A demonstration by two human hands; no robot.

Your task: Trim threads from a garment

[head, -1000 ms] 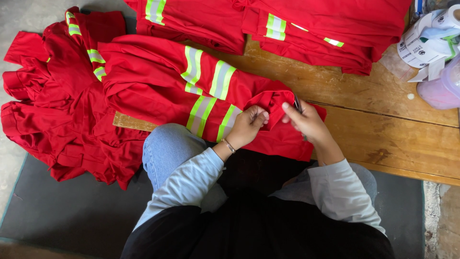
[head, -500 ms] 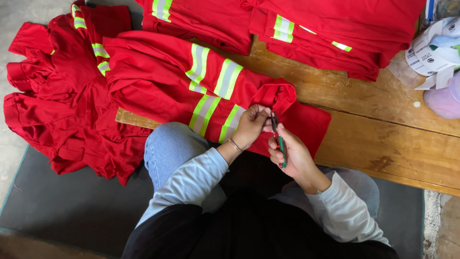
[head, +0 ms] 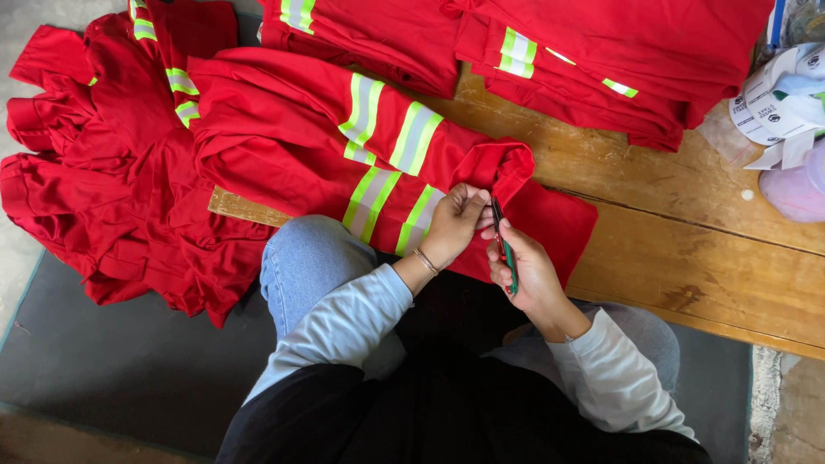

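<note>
1. Since the earlier frames, the right hand (head: 524,271) has drawn back from the bunched cloth toward the lap, and its small green-handled snips (head: 505,249) now show plainly, blades pointing up at the fabric edge.
2. That right hand is closed around the snips, thumb along the handle.
3. Just beside it, the left hand (head: 454,225), with a thin bracelet (head: 425,261) at the wrist, pinches a fold of the red work garment (head: 301,146) between thumb and fingers.
4. This garment lies across the front edge of the wooden bench (head: 687,249) and over the person's knee, its yellow-and-grey reflective bands facing up.
5. By its look the cloth is soft, light and limp; it would slump if held loosely, so a firm pinch at the hem or seam close to the blades seems the best hold.
6. Further out, more red garments (head: 601,51) are stacked on the bench, another heap (head: 94,189) hangs to the left, and white paper rolls (head: 773,103) sit at the right.
</note>
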